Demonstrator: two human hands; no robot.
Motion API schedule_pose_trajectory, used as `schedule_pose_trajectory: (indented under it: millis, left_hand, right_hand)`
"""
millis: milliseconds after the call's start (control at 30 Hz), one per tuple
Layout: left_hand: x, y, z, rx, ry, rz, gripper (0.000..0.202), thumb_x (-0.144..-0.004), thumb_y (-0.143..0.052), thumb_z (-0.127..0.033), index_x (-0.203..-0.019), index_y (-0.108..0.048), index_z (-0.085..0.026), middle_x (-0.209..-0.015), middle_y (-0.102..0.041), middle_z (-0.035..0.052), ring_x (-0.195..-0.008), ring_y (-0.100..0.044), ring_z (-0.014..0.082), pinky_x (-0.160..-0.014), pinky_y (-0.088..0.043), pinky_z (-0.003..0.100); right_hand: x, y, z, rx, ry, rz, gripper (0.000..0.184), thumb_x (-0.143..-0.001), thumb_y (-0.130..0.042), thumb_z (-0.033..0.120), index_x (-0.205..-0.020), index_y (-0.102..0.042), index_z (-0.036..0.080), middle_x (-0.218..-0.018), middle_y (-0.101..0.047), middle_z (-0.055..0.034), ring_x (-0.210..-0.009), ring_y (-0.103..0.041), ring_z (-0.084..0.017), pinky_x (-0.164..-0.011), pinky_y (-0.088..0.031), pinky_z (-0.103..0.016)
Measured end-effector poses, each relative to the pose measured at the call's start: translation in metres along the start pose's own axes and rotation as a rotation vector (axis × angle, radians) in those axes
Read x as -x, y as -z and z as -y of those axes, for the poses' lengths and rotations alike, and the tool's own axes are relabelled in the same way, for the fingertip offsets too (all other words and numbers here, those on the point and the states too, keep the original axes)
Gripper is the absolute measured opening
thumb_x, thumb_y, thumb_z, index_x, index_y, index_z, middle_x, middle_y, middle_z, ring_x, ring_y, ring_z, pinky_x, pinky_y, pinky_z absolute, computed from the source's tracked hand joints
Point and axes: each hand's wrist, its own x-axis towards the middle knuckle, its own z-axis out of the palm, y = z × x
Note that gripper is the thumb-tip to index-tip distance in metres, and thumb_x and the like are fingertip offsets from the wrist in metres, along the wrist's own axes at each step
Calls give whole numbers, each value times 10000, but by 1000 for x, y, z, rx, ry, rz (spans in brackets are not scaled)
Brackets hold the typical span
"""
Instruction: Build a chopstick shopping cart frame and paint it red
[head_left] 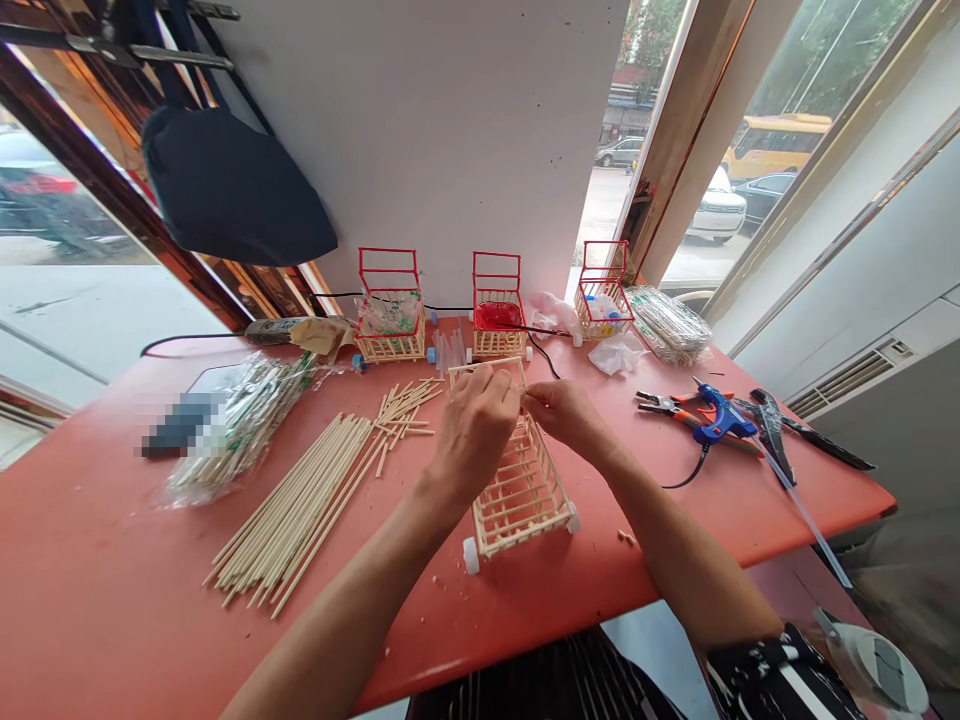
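Note:
A small cart of pale wooden sticks (521,490) with white bottle-cap wheels stands in front of me on the red table. At its far end my left hand (480,425) is closed around the raised stick frame, whose top bar (486,366) shows past the knuckles. My right hand (566,415) meets it from the right, thumb and fingers pinched together at the same corner; what lies between those fingertips is hidden. Left of the cart lie a pile of long wooden sticks (300,510) and several short cut sticks (401,410).
Three red-framed stick carts (388,300) stand along the wall. To the right lie a blue glue gun (721,420) with a long glue stick, and pliers (660,402). Bagged sticks (244,420) lie at left, another bundle (667,322) at the back right. A black cable (546,357) runs behind the hands.

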Motion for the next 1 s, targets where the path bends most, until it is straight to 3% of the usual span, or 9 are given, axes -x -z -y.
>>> schedule_pose_trajectory:
  millis: [867,1000]
  left_hand:
    - [-2,7,3,-9,8,28,295,-1005,-508,-79,-832,-730,-168,-858,-717,91,-875,-640,265,-761,-468,368]
    - [-1,8,3,11,18,33,294,-1000,-508,-73,-834,-733,-165,-869,-717,94,-884,-641,266,-771,-470,370]
  right_hand:
    - [1,0,2,-42,-20,9,388,-912,-544,254,-551,-412,197,-538,-346,52,-568,-311,-103,-575,-231,-272]
    - [1,0,2,-43,-17,16,364,-919,-532,256,-569,-461,188,-550,-373,49,-578,-335,-104,-588,-231,-275]
